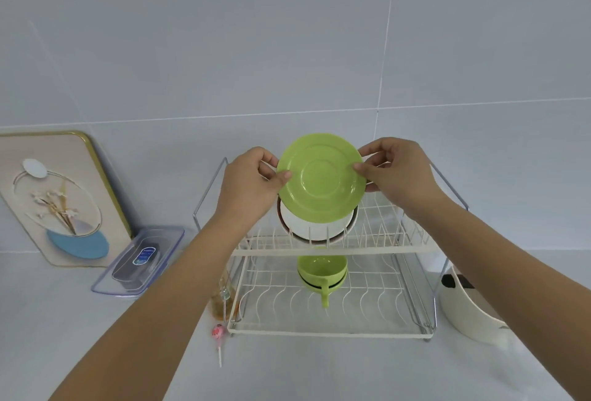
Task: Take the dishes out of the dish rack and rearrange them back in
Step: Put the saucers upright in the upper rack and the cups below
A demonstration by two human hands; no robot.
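Both hands, left (252, 176) and right (395, 168), pinch the saucer (321, 176) by opposite rims above the rack (332, 250). Below the fingers a plate (307, 224) and cup (321, 272) are racked; whether it's leaving or returning isn't clear.

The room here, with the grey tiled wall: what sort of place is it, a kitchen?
Most likely a home kitchen counter. A two-tier wire dish rack stands against the tiled wall, a green cup sits on its lower tier, and both hands hold a green saucer over a white plate slotted upright above.
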